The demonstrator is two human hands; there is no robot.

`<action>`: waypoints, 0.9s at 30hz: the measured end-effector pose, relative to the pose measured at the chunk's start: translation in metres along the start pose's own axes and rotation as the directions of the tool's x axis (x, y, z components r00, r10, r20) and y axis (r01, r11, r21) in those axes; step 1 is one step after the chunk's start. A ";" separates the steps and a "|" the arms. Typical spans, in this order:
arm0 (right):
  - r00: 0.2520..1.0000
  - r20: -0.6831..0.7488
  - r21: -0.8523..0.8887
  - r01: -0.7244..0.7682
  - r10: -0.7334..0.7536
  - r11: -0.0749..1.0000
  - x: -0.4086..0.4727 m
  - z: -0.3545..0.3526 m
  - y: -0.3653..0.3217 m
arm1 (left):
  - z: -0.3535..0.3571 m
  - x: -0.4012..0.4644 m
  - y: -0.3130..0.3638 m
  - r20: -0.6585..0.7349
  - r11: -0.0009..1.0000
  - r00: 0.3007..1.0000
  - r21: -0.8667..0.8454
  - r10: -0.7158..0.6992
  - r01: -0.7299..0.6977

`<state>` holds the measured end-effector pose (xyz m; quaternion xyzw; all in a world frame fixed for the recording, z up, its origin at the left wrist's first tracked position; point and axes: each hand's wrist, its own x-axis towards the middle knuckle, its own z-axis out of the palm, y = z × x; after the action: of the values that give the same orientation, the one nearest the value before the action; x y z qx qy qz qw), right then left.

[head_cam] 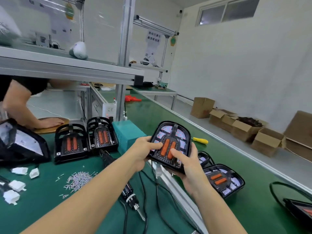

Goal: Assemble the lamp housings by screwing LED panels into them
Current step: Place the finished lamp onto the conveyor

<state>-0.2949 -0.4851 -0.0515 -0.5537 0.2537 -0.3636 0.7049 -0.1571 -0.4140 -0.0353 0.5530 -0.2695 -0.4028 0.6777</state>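
Both hands hold one lamp housing [170, 146] above the table [42, 208]: the left hand [143, 149] grips its left edge, the right hand [189, 168] its lower right side. An electric screwdriver [130, 195] lies below the left hand.

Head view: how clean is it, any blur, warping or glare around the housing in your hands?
Head view: wide-angle warp bends the conveyor rail; motion blur smears the upper-left shelf; the held lamp housing between left hand and right hand is fairly sharp, evenly lit, with only faint glints on its black rim.
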 end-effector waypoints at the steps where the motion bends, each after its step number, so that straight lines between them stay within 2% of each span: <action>1: 1.000 -0.014 -0.032 0.016 -0.017 0.999 0.005 -0.003 -0.001 | 0.001 0.006 -0.001 0.015 1.000 1.000 0.008 0.000 0.000; 4: 0.996 -0.037 -0.100 0.072 -0.076 0.992 0.020 -0.010 -0.001 | 0.008 0.024 0.000 0.052 1.000 0.999 0.021 -0.006 0.005; 10: 0.977 -0.189 -0.093 0.082 -0.099 0.992 0.063 -0.014 0.003 | 0.027 0.064 0.003 0.033 0.999 0.999 0.037 0.013 -0.015; 14: 0.950 -0.310 -0.021 0.041 -0.045 0.999 0.098 -0.012 0.009 | 0.038 0.091 -0.001 -0.068 0.999 0.997 -0.029 0.031 -0.033; 19: 0.916 -0.399 0.054 -0.031 0.050 0.998 0.133 -0.013 0.025 | 0.043 0.118 -0.016 -0.121 0.998 0.993 -0.059 0.010 -0.017; 22: 0.887 -0.456 0.047 -0.052 0.068 0.998 0.145 -0.012 0.035 | 0.037 0.125 -0.028 -0.102 0.999 0.995 0.048 0.000 0.005; 24: 0.872 -0.486 0.038 -0.049 0.061 0.998 0.151 -0.012 0.040 | 0.032 0.125 -0.035 -0.066 0.981 0.998 0.196 0.015 -0.002; 27: 0.845 -0.530 0.021 -0.067 0.068 0.998 0.159 -0.011 0.044 | 0.031 0.122 -0.047 0.027 0.884 0.996 0.460 0.080 -0.084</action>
<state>-0.1964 -0.6120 -0.0894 -0.4221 0.4572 -0.4773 0.6205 -0.1289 -0.5364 -0.0835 0.6846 -0.3829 -0.3004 0.5426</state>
